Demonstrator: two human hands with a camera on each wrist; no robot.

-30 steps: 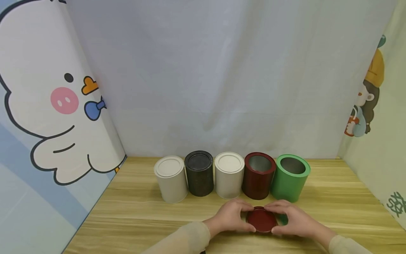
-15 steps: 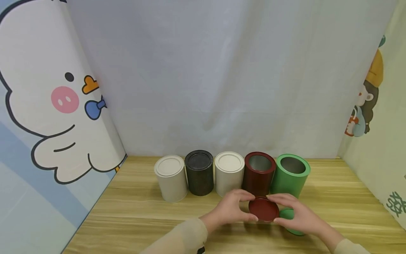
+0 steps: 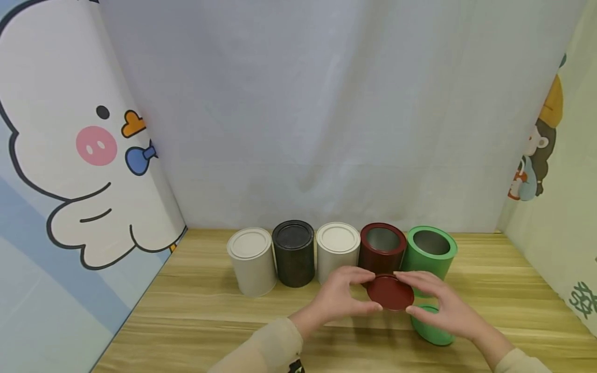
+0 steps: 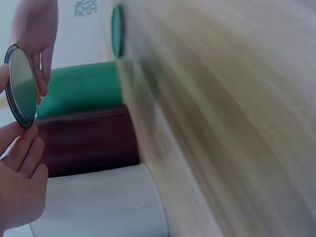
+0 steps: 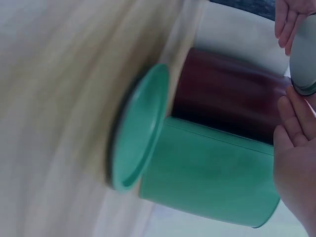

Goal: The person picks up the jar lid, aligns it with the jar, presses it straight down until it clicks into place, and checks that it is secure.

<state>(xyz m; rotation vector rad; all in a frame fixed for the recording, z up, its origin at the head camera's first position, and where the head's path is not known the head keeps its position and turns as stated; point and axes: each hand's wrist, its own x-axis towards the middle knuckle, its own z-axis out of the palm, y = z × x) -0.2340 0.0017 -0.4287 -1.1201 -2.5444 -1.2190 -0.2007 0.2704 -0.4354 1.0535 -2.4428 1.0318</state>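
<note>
A dark red round lid is held above the table between both hands. My left hand grips its left edge with thumb and fingertips, and my right hand grips the right edge the same way. The wrist views show the lid's pale metallic underside. Just behind the lid stands a dark red can with its top uncovered. To its right is a green can, also uncovered. Below my right hand a green lid lies on the table, partly hidden by that hand.
Left of the red can stand a white can, a black can and another white can, all with lids on. The row sits near the table's back edge, before a pale curtain.
Both hands have raised the red lid off the table and carried it away from me, toward the red can. More of the green lid now shows. The cans have stayed in place.
</note>
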